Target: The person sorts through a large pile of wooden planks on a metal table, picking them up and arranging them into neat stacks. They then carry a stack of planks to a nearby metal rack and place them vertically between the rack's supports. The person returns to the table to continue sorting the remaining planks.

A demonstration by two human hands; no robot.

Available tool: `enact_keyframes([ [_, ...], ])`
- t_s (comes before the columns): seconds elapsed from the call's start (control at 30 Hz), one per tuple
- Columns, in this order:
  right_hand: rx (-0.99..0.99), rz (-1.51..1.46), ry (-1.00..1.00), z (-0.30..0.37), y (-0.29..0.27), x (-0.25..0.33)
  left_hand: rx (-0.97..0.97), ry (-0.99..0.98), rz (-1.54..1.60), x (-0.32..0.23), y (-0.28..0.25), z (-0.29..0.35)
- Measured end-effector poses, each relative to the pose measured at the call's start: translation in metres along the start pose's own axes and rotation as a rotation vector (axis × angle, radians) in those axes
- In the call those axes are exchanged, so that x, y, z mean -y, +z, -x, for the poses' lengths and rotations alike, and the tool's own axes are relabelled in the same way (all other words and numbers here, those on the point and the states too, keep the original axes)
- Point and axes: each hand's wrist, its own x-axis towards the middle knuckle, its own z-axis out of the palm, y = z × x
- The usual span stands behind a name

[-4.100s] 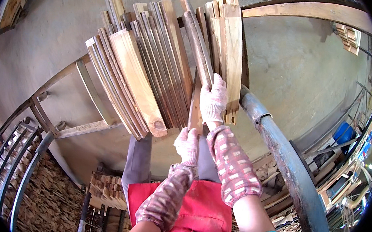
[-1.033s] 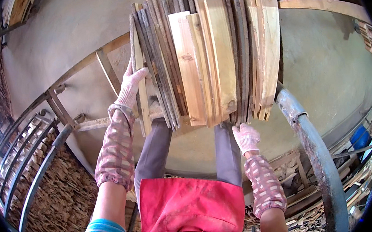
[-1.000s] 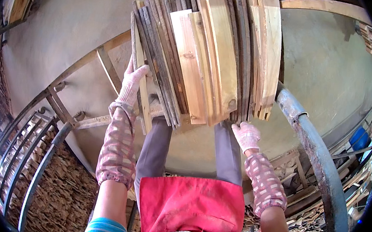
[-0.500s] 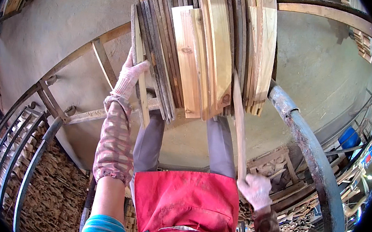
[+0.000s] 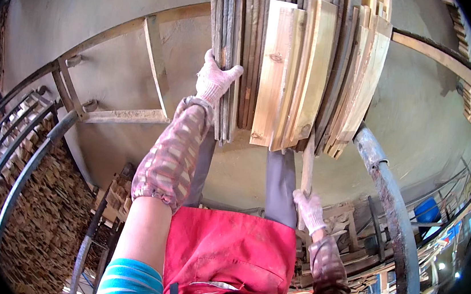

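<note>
A thick row of narrow wooden boards (image 5: pixel 294 84) stands on edge in front of me, some pale and fresh-cut, others grey and weathered. At its left end my left hand (image 5: pixel 217 81), in a pale knitted glove, grips the outermost grey boards (image 5: pixel 223 114), thumb over their edges and fingers along the outer side. My right hand (image 5: pixel 310 210), gloved too, is lower, near my red apron. It is closed around the near end of a thin wooden slat (image 5: pixel 307 167), whose far end passes beneath the row and is hidden.
A wooden rail frame (image 5: pixel 124 116) lies left of the row. A curved, rusty grey pipe (image 5: pixel 388 197) rises on the right, and metal bars (image 5: pixel 30 160) stand on the left before piled wood pieces (image 5: pixel 56 214). A blue container (image 5: pixel 427 211) sits far right.
The leftmost slat, earlier angled away from the row, no longer stands apart; my left hand has moved right against the boards. My right hand and its slat have moved farther forward, under the row.
</note>
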Motion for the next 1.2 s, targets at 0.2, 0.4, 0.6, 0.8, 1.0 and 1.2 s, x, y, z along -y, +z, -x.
enact_keyframes([
  [0.2, -0.022, -0.350, 0.006, 0.073, -0.013, -0.015, 0.115, 0.063, 0.274, 0.041, -0.042, -0.025],
  [0.4, -0.117, -0.126, -0.054, 0.200, -0.018, -0.061, -0.077, -0.018, 0.049, 0.036, -0.089, 0.002],
  [0.6, -0.276, 0.010, -0.393, 0.198, -0.007, -0.051, -0.270, -0.090, -0.076, 0.028, -0.039, 0.001],
  [0.8, -0.237, -0.580, -0.401, 0.117, 0.013, 0.039, -0.406, 0.149, 0.037, 0.037, -0.015, -0.001],
  [1.0, -0.326, -0.673, -0.430, 0.051, 0.009, 0.108, -0.318, 0.036, -0.011, 0.026, -0.014, 0.014],
  [1.2, -0.355, -0.823, -0.464, 0.014, 0.008, 0.095, -0.492, 0.242, -0.113, 0.025, -0.009, 0.022],
])
